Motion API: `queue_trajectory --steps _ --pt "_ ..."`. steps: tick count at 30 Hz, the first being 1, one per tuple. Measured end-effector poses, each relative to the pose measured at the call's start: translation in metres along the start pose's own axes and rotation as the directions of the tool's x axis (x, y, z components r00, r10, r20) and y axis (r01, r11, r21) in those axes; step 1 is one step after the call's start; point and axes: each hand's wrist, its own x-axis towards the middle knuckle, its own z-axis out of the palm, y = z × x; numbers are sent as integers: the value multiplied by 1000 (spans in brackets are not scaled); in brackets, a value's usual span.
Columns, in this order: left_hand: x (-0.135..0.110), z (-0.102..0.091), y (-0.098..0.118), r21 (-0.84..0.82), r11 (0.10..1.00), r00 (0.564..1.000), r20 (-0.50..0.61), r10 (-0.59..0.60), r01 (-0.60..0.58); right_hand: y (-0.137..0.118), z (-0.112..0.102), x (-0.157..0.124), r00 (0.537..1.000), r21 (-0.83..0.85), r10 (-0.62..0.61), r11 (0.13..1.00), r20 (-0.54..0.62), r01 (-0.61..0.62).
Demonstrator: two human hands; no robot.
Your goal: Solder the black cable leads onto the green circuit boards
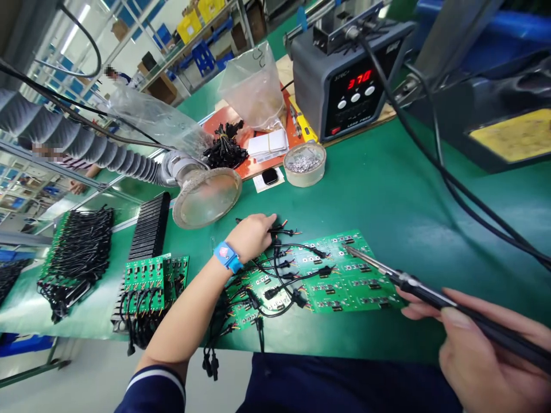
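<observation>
A green circuit board panel (344,275) lies on the green mat, with several black wire leads (284,269) soldered to its left half. My left hand (252,235), a blue wristband on its wrist, reaches over the panel's far left edge; its fingers are closed on a black wire lead (282,230). My right hand (486,350) grips a black soldering iron (430,295) like a pen. The iron's metal tip (350,250) hovers over the panel's upper middle.
A grey soldering station (348,74) reading 370 stands at the back, cables running right. A fume hose with a clear funnel (206,198) sits by my left hand. A round dish (305,164), loose connectors (224,150), stacked finished boards (150,281) and wired boards (80,252) surround it.
</observation>
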Motion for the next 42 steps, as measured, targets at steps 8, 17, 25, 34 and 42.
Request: queue_trajectory --steps 8,17,25,34,42 --pt "11 6 -7 -255 967 980 -184 -76 27 -3 4 1 998 42 -70 997 4 70" --pt "10 0 8 -525 850 949 -286 -135 -37 -8 3 2 999 77 -40 996 7 39" --pt "-2 17 35 -289 949 944 -329 24 -125 -12 4 6 993 82 -115 990 20 113" --pt "7 17 42 -99 969 964 -169 206 -225 -8 10 11 999 137 -38 990 21 35" --pt "6 17 45 -97 973 976 -78 204 -211 -12 11 9 996 97 -74 993 49 69"
